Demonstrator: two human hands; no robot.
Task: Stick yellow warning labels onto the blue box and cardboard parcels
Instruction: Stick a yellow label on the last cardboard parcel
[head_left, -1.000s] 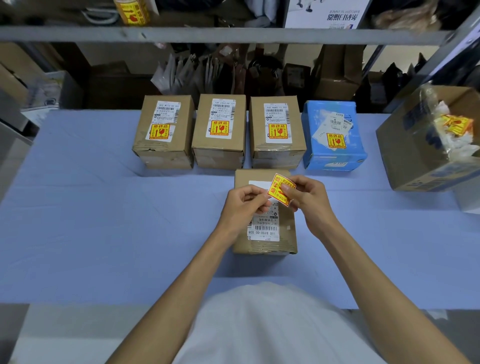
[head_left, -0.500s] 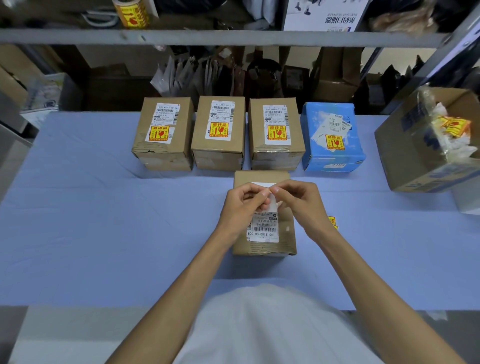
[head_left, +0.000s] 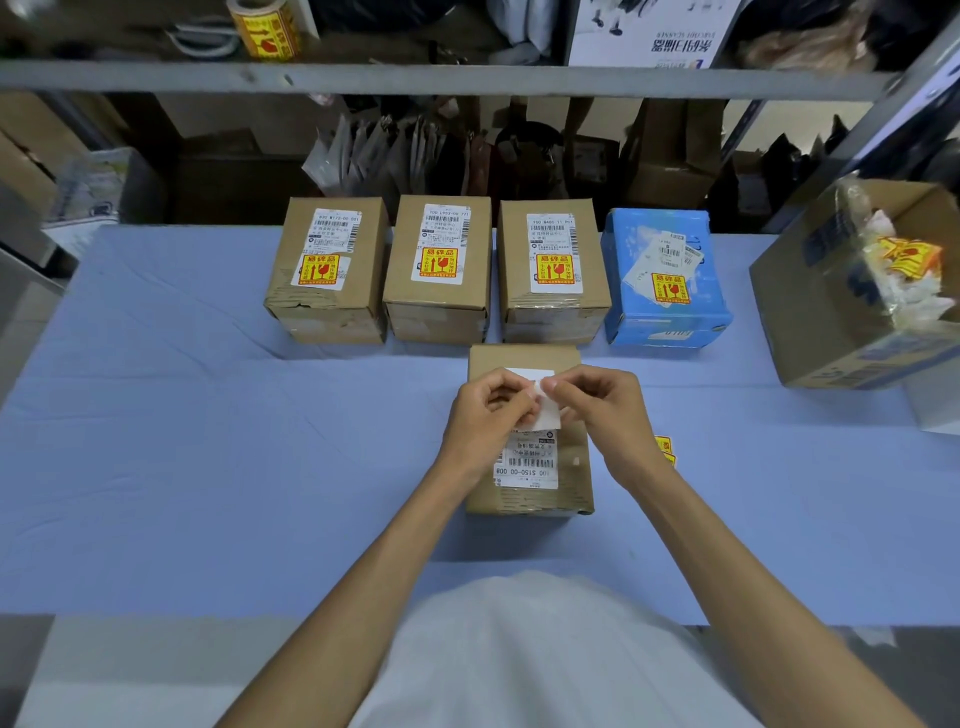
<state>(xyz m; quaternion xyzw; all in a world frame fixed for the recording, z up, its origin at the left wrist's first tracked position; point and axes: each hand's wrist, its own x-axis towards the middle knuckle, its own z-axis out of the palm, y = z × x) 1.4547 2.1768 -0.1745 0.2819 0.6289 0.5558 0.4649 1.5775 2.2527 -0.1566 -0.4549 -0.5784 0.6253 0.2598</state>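
Note:
A cardboard parcel (head_left: 527, 358) with a white shipping label lies in front of me on the blue table. Over it, my left hand (head_left: 488, 415) and my right hand (head_left: 602, 410) both pinch one small label (head_left: 546, 410) whose white back faces me. Behind stand three cardboard parcels (head_left: 332, 270), (head_left: 441, 265), (head_left: 553, 270) and the blue box (head_left: 667, 275), each bearing a yellow warning label. More yellow labels (head_left: 665, 451) lie on the table beside my right wrist.
An open carton (head_left: 810, 322) with crumpled backing paper and yellow scraps stands at the right. A roll of yellow labels (head_left: 265, 28) sits on the metal shelf (head_left: 415, 78) above. Bags and boxes crowd the space behind the table (head_left: 156, 441).
The label showed its yellow face between my fingers a second ago; it is now turned white side up, and my hands have closed together over the parcel.

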